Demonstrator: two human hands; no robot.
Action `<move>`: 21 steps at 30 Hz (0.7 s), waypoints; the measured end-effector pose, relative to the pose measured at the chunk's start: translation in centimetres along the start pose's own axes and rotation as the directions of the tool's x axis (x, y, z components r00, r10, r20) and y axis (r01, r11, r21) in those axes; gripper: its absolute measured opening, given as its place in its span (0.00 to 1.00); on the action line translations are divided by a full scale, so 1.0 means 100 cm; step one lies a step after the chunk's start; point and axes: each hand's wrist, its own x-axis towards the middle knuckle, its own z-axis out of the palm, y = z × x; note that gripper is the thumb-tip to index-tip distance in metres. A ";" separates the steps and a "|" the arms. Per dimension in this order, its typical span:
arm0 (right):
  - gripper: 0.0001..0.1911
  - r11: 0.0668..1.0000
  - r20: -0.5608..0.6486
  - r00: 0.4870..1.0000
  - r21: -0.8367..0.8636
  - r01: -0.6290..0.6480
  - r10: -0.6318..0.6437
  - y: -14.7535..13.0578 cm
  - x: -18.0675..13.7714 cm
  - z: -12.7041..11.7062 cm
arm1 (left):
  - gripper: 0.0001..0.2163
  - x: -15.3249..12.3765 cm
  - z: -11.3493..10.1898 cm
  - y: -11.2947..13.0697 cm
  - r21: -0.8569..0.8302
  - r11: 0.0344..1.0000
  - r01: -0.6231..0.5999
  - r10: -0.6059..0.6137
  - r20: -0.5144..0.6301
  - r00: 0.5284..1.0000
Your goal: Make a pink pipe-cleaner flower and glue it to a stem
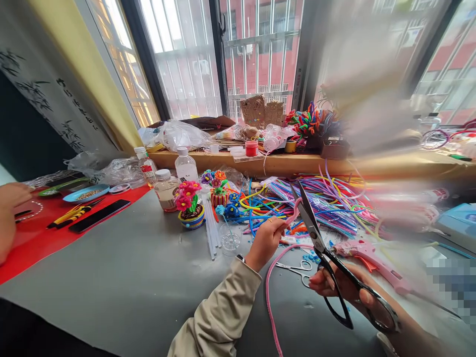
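My left hand (266, 243) is closed on a pink pipe cleaner (268, 297), whose long end curves down over the grey table. The pipe cleaner's upper end sticks up past my fingers, beside the scissor blades. In my right hand (340, 282) is a large pair of black-handled scissors (314, 233), with fingers through the loops and blades slightly parted around or beside the pink end; I cannot tell which. Below the blades lie small silver scissors (297, 269). A pink glue gun (375, 263) rests close to my right hand.
Bundles of coloured pipe cleaners (334, 198) cover the table's back. Flower pots made of pipe cleaners (191, 218), bottles (166, 191), a clear cup (230, 240) and clear glue sticks (211, 228) stand or lie left of centre. Another person's hand (15, 198) is at far left, near a phone (99, 216).
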 end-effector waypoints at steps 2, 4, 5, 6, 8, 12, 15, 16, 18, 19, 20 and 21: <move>0.25 1.000 0.031 0.999 -0.025 0.014 -0.013 0.001 0.000 -0.005 | 0.14 0.000 0.001 0.000 -0.027 1.000 0.012 -0.012 0.010 1.000; 0.24 0.999 0.105 0.994 -0.039 0.022 -0.018 0.002 0.001 -0.011 | 0.14 0.000 0.002 -0.001 -0.081 0.996 0.037 -0.035 0.029 0.999; 0.23 0.999 0.142 0.990 -0.038 0.032 -0.027 0.003 0.001 -0.014 | 0.14 0.000 0.003 -0.002 -0.110 0.993 0.051 -0.047 0.039 0.998; 0.22 0.998 0.169 0.985 -0.034 0.044 -0.038 0.004 0.002 -0.016 | 0.14 0.000 0.004 -0.003 -0.134 0.989 0.065 -0.059 0.046 0.997; 0.19 0.997 0.177 0.982 -0.021 0.069 -0.064 0.004 0.004 -0.018 | 0.14 0.001 0.005 -0.005 -0.154 0.984 0.084 -0.077 0.052 0.996; 0.15 0.997 0.092 0.992 -0.004 0.083 -0.082 0.001 0.003 -0.011 | 0.14 0.001 0.007 -0.007 -0.129 0.988 0.090 -0.078 0.094 0.992; 0.14 0.996 0.047 0.995 0.033 0.081 -0.082 -0.002 0.000 -0.006 | 0.14 0.001 0.009 -0.006 -0.133 0.987 0.089 -0.069 0.149 0.986; 0.13 0.997 0.059 0.996 0.039 0.071 -0.073 -0.002 0.000 -0.006 | 0.14 0.001 0.010 -0.005 -0.139 0.986 0.097 -0.074 0.162 0.984; 0.13 0.997 0.085 0.995 0.052 0.051 -0.055 -0.001 -0.001 -0.007 | 0.13 0.001 0.011 -0.004 -0.148 0.981 0.124 -0.097 0.177 0.979; 0.14 0.997 0.084 0.995 0.064 0.050 -0.056 0.000 -0.001 -0.008 | 0.12 0.001 0.011 -0.004 -0.150 0.979 0.135 -0.107 0.178 0.978; 0.14 0.995 0.074 0.996 0.080 0.051 -0.057 0.002 -0.001 -0.009 | 0.12 0.001 0.011 -0.004 -0.154 0.978 0.142 -0.114 0.176 0.978; 0.14 0.994 0.061 0.996 0.096 0.053 -0.059 0.003 -0.001 -0.010 | 0.13 0.001 0.010 -0.004 -0.160 0.976 0.145 -0.118 0.170 0.978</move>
